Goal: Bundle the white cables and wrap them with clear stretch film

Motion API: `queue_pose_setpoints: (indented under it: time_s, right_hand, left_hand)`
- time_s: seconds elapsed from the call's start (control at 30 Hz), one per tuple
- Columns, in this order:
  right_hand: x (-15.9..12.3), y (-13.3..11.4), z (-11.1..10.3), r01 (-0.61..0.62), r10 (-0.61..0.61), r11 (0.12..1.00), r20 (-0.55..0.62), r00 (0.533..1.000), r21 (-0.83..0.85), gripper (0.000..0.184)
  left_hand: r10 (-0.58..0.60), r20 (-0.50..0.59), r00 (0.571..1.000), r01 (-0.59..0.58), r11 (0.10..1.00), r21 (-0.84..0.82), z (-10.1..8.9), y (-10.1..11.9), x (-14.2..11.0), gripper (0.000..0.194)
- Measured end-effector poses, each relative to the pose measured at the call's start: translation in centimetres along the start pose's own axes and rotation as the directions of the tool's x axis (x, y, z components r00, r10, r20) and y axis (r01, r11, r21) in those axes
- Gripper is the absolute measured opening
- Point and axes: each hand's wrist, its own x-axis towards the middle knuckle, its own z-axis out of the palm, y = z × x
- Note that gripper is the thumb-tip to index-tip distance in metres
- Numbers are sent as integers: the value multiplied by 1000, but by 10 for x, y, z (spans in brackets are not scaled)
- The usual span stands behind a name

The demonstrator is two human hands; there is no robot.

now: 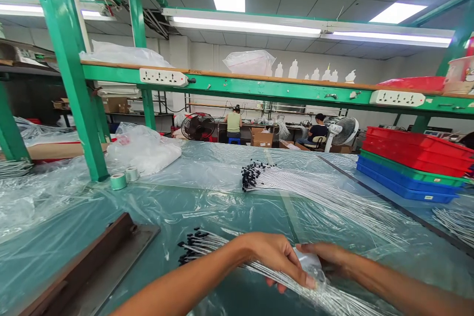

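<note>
My left hand (277,258) is closed over a bundle of thin white cables with black tips (207,245) at the near edge of the plastic-covered table (192,197). My right hand (328,256) meets it from the right, fingers pinched on a clear plastic bag (310,262) wrapped around the same bundle. The black tips fan out to the left of my hands. A second, larger bundle of white cables with black tips (296,185) lies farther back on the table, untouched.
Stacked red, green and blue trays (411,168) sit at the right. Two tape rolls (124,177) and a white plastic bag (144,150) lie by a green frame post (77,89). A brown metal fixture (92,261) lies near left. Two people sit at a far bench by fans.
</note>
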Motion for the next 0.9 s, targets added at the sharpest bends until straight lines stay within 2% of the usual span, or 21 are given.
queue_pose_setpoints:
  time_s: [0.03, 0.1, 0.23, 0.3, 0.37, 0.47, 0.57, 0.67, 0.77, 0.87, 0.9]
  right_hand:
    - [-1, -8, -4, -2, 7, 997, -54, 999, 77, 28]
    - [-6, -33, -18, 67, -35, 974, -152, 988, 215, 26]
    - [-36, -114, -65, 341, -224, 845, -306, 925, 411, 37]
    - [-59, -157, -85, 469, -318, 752, -368, 874, 463, 41]
    - [-86, -194, -98, 597, -406, 648, -448, 796, 473, 46]
    - [-128, -230, -102, 706, -494, 542, -507, 706, 455, 50]
    - [-170, -243, -90, 764, -568, 495, -511, 645, 414, 48]
    - [-207, -243, -67, 852, -687, 438, -504, 524, 287, 39]
    - [-229, -237, -42, 911, -777, 378, -479, 408, 163, 34]
    - [-227, -214, -19, 923, -809, 351, -445, 384, 159, 36]
    - [-221, -200, -12, 918, -808, 354, -437, 396, 178, 38]
  left_hand:
    - [6, -5, 1000, -6, 1000, 2, 1, 0, 0, 41]
    - [18, -12, 1000, -18, 1000, 13, 2, 0, 0, 42]
    - [29, -51, 998, -27, 999, 35, 2, 1, 0, 43]
    - [17, -68, 998, -13, 998, 59, -3, 4, 0, 43]
    - [8, -78, 997, -1, 996, 86, -11, 10, -1, 42]
    - [30, -111, 993, -17, 993, 118, -28, 22, -3, 42]
    - [50, -168, 985, -20, 984, 178, -48, 35, -3, 45]
    - [52, -237, 970, -3, 980, 201, -70, 43, 1, 49]
    - [89, -283, 955, -48, 988, 148, -90, 49, 8, 53]
    - [111, -287, 952, -81, 990, 114, -104, 56, 14, 53]
    - [115, -301, 946, -88, 991, 102, -107, 58, 15, 50]
